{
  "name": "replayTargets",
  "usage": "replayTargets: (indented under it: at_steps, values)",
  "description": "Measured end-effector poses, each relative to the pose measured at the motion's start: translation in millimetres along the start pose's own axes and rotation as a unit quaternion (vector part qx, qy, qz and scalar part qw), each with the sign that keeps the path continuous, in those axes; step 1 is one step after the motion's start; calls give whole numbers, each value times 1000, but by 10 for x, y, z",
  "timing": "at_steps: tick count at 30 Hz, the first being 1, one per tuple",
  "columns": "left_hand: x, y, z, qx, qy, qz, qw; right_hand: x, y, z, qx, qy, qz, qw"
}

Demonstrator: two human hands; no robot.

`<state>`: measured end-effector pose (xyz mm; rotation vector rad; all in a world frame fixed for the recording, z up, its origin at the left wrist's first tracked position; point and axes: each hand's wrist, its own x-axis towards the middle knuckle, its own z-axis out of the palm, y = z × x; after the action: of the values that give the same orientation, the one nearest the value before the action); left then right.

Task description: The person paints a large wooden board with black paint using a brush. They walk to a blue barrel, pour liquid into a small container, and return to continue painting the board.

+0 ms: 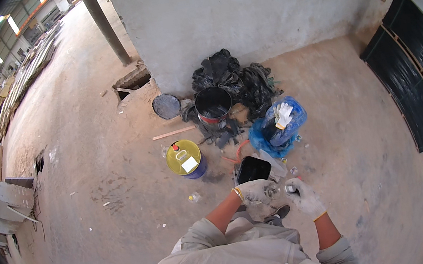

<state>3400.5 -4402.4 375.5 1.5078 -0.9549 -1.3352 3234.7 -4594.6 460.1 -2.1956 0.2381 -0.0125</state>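
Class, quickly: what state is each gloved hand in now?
Left hand: partly curled; cannot tell if closed.
Right hand: closed on a small pale object.

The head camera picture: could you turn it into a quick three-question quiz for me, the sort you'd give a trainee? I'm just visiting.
1. True or false: white gloves lie on top of the blue plastic object.
2. Pick one. What colour is the top of the blue-sided drum? A) green; B) yellow; C) black.
3. In this view, which of the person's hands appears nearer the black rectangular object?

Key:
1. True.
2. B.
3. The left hand; it overlaps the object's lower edge in the picture.
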Motion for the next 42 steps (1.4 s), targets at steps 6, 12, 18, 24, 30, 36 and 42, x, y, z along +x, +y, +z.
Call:
replayTargets:
  at_steps: [6,12,18,24,30,36,42]
  values:
    - [105,238,124,245,139,-30,959,138,-94,53,-117,31,265,957]
    - [122,1,134,270,184,32,945,153,-144,14,-155,19,226,961]
    - [62,-245,104,218,153,9,964,57,154,220,-37,33,108,993]
    - [-79,-334,99,183,144,-74,970,-97,524,500,205,92,128,966]
    - [66,-878,-20,265,239,-239,903,-500,956,619,275,149,294,903]
    - [159,-1791,-387,377,227,-318,840,-1153,1073,727,275,189,393,857]
    - [184,-1807,-557,446,184,-353,802,-1734,1210,950,334,230,456,792]
